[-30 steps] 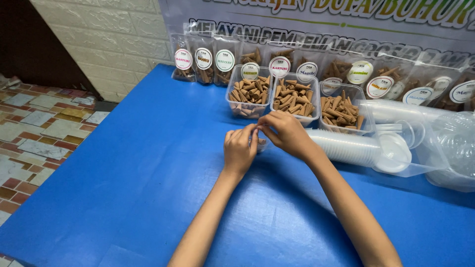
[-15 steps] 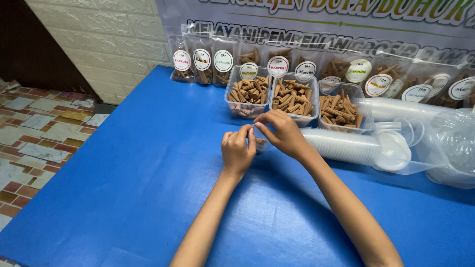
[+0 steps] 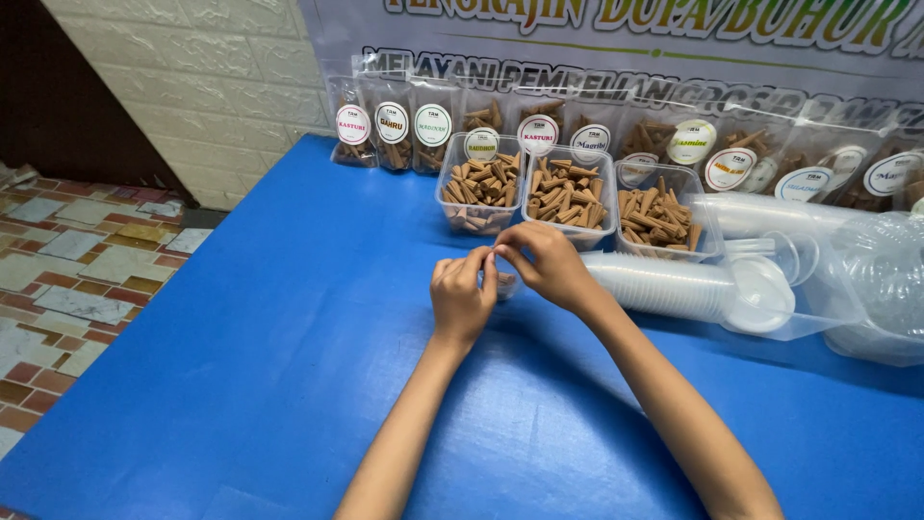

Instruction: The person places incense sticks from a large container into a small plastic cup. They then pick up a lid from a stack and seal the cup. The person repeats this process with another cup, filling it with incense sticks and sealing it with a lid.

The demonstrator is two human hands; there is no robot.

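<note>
Left hand (image 3: pixel 462 299) and right hand (image 3: pixel 546 265) both pinching a small clear cup (image 3: pixel 504 284) over the blue worktop (image 3: pixel 241 366), near three tubs of brown cones (image 3: pixel 568 193).

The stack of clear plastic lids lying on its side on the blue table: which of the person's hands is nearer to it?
Right. The right hand sits just beside the near end of the stack of lids; the left hand is farther away, beyond the right hand.

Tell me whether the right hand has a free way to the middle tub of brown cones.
Probably yes: the right hand sits just in front of the middle tub, which is open-topped, with nothing between them, though its fingers are busy on a small clear item.
</note>
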